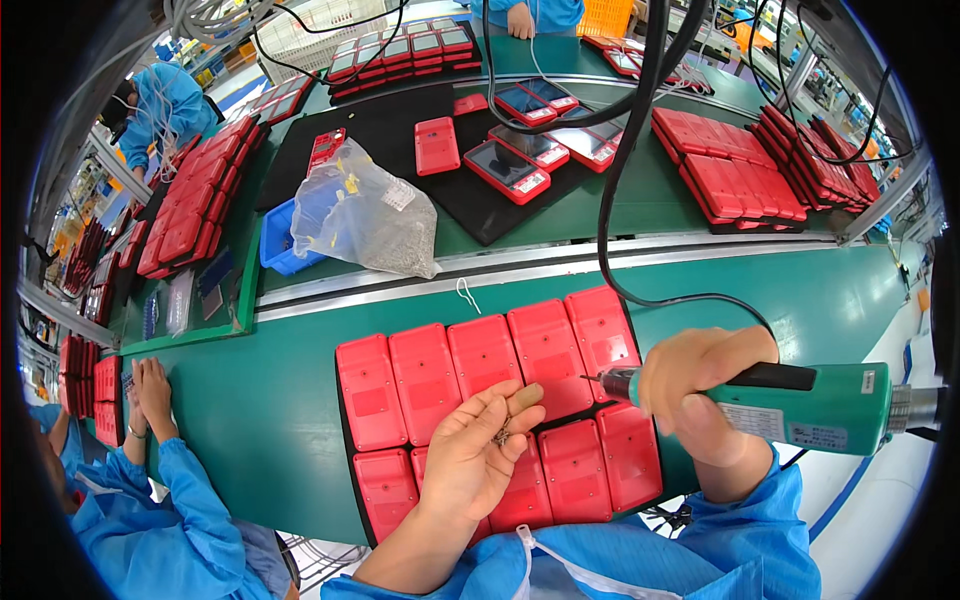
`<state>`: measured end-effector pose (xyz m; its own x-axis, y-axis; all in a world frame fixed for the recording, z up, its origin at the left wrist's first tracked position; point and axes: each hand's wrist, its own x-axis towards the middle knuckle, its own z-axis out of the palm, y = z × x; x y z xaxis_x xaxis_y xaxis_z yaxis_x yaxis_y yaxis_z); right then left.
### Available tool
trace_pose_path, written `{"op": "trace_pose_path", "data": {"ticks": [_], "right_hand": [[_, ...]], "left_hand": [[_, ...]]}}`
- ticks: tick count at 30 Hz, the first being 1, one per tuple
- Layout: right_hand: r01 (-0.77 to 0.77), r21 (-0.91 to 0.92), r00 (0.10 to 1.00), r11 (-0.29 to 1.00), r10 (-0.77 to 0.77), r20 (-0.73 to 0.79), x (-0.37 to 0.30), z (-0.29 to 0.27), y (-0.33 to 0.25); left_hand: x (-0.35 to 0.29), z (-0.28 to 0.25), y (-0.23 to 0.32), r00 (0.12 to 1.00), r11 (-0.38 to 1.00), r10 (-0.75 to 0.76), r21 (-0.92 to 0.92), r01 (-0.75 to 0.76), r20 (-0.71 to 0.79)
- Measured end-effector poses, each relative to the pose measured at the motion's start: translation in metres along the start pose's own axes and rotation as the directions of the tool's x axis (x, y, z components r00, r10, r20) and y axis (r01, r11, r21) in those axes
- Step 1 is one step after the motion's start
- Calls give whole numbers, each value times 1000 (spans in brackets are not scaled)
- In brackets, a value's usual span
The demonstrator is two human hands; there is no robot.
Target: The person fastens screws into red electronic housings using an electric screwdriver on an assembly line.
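Observation:
My left hand (468, 455) is turned palm up with its fingers curled, cupping a little heap of small screws (502, 436). A tan cover (524, 398) sits on one fingertip. My right hand (698, 385) is wrapped round a green electric screwdriver (842, 405) held level, its thin bit pointing left. The bit tip hovers over or near the upper row of red device housings (485, 345); whether it touches one I cannot tell. These housings lie back side up in two rows on a black mat (348, 425), partly hidden under my left hand.
A plastic bag of small metal parts (385, 230) leans over a blue bin (280, 245). Beyond the metal rail are devices with screens (507, 170) and stacked red housings (730, 165). A black cable (612, 200) hangs down to the bench. A co-worker's hands (150, 395) rest at left.

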<state>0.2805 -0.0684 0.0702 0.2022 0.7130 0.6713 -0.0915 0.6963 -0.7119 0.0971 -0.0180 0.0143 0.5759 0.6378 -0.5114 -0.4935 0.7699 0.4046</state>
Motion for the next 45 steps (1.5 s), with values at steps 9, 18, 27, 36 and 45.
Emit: {"op": "trace_pose_path", "data": {"ticks": [9,18,27,36,45], "right_hand": [[10,-21,986,1000,-6,167,2,-4,19],[-24,-124,973,992,52,226,6,-2,21],[-136,-114,980,984,150,130,13,4,32],[-273,-93,962,958,270,-41,11,11,31],[-146,-10,989,989,145,-20,3,16,-3]], "left_hand": [[3,-20,-1,988,993,3,-119,15,152],[3,-19,-1,989,995,54,-94,-42,139],[4,-10,2,998,999,-17,-51,20,54],[7,-6,-3,990,994,-78,-67,86,118],[2,-4,-11,994,997,-72,47,68,88]]}}
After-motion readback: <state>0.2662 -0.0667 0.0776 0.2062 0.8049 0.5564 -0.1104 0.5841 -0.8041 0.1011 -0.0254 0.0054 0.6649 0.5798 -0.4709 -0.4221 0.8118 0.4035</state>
